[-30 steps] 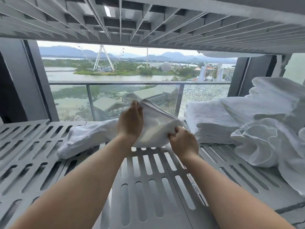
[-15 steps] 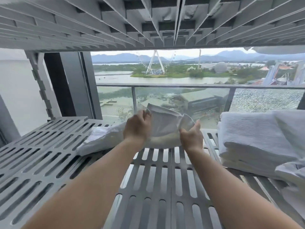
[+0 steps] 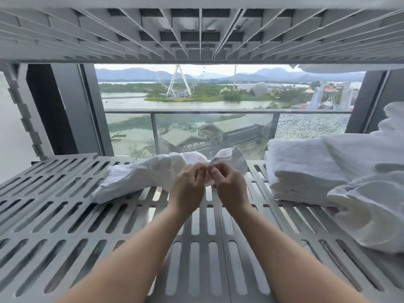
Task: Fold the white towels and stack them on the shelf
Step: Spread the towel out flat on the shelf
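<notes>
Our left hand (image 3: 189, 189) and right hand (image 3: 232, 189), knuckles together, pinch an edge of the crumpled white terry towel (image 3: 140, 176) at frame centre on the grey slotted shelf (image 3: 65, 215), we judge to match corners for folding

Person visible as two forearms plus two hands. Left hand (image 3: 188, 189), right hand (image 3: 232, 189): both bare. Left forearm (image 3: 135, 254), right forearm (image 3: 284, 254): bare along full visible length, wrist to frame edge. Wrists bare too. Forearms slim, tapering to narrow wrists. Nails look short where visible; fingertip detail blurred, can't confirm more. Clothing: can't tell.
</notes>
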Demonstrator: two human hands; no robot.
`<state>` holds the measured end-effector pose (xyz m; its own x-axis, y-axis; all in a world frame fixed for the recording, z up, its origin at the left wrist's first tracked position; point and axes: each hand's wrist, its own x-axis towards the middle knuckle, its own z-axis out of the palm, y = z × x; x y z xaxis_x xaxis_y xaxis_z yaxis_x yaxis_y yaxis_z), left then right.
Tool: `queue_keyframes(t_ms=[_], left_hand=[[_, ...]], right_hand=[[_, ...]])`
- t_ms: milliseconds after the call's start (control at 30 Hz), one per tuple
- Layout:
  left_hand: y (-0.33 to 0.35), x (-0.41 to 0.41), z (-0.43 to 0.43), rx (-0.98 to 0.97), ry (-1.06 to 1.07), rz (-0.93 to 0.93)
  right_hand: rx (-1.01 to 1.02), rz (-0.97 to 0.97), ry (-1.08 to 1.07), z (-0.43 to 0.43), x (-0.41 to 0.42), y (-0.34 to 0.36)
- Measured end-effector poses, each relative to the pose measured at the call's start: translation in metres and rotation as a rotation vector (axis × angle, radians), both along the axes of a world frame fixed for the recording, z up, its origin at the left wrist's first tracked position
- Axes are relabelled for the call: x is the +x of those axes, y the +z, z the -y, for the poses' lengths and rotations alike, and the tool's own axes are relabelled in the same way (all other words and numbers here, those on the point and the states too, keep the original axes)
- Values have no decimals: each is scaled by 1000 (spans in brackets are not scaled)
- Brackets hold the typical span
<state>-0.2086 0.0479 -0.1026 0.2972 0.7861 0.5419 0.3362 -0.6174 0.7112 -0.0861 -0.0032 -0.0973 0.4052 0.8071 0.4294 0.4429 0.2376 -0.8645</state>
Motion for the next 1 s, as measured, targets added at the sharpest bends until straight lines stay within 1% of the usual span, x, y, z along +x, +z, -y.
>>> queue_keyframes(t_ms=[67,133,300,367,433,500,567,700,833,1000], left_hand=[[-6,-3,3,15,4,23],[-9,-3,4,54,30,0],[-14,-1,3,232,66,-119],[-11,1,6,294,110,-92],[-6,-1,7,415,171,-40],[-4,-4,9,596,220,-91],[-3,-5,14,722,189,-204],[-7,3,21,819,103,-342],[-8,2,23,844,110,-351],[-9,-2,19,903,106,-353]], right_hand=[[-7,-68,-9,4,-5,-3],[-25,-114,-40,7,-9,-7],[-42,-458,-16,21,-8,-16],[-62,-609,6,27,-3,-17],[-49,-783,31,33,3,-17],[-8,-892,46,37,9,-16],[11,-915,44,40,12,-14],[0,-861,20,41,11,-14],[-26,-868,100,43,14,-13],[-52,-901,137,39,17,-12]])
